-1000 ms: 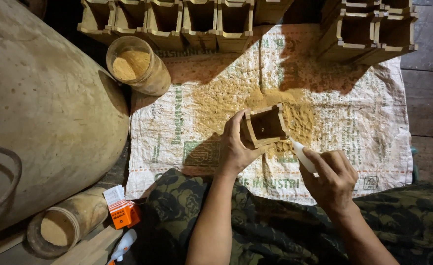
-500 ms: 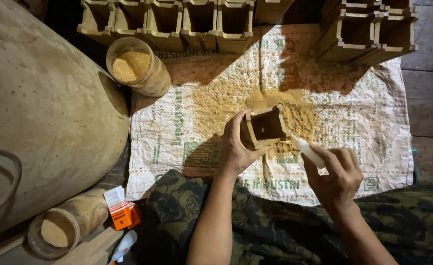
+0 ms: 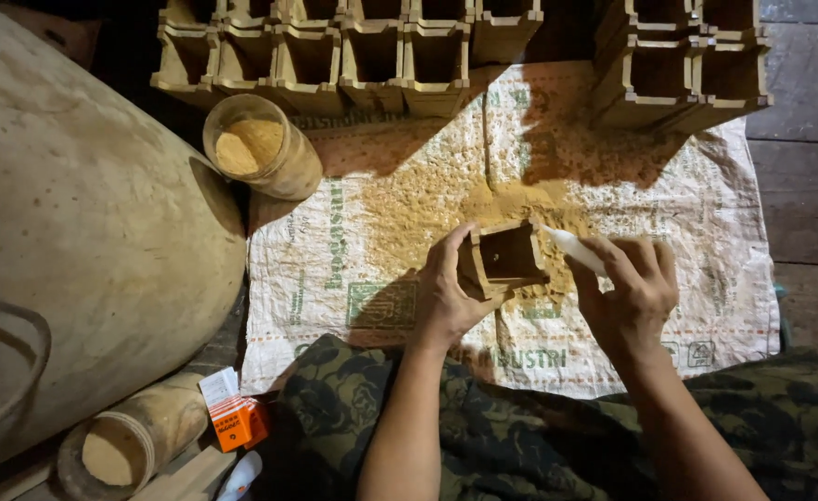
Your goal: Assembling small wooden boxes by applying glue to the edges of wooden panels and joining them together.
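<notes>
Head view. The left hand grips the small open wooden box, fingers wrapped round its left wall and thumb beneath, tilting the open mouth toward the camera. The right hand is clenched on a white stick-shaped tool — its tip meets the box's right rim.

To do this step well, judging from the grip: keep the box steady over the woven sack, hold the tool close to its tip, and work along the rim in short strokes so loose tan powder falls onto the sack.

Position: the box sits between the two hands — touching the left fingers, just beside the right fingertips. Beyond the fingers stand rows of like boxes; left of them a jar of powder.
</notes>
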